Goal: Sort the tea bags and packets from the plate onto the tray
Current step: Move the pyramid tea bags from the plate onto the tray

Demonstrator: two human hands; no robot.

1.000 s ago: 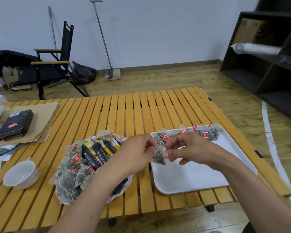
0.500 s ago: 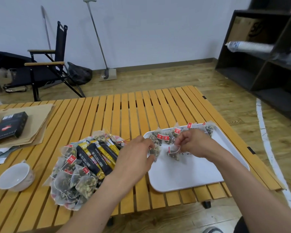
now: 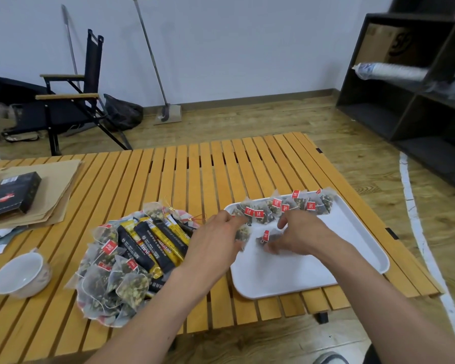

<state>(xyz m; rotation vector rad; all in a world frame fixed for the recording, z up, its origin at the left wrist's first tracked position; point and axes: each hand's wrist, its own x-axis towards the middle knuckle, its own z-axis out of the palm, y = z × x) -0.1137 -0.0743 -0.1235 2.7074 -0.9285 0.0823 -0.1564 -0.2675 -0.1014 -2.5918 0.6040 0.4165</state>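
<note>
Left hand (image 3: 216, 243) pinches tea bag (image 3: 243, 233) over tray (image 3: 286, 271) left edge. Right hand (image 3: 300, 235) fingers curl on second bag (image 3: 266, 237). Bag row (image 3: 286, 206) hugs far rim; near half bare. Plate (image 3: 111, 321) left, full.

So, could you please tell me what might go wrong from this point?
The tea bag in your left hand sits close to the second tea bag by your right hand; their strings might tangle. Your left forearm passes close by the heaped plate and could sweep overhanging bags off.
</note>
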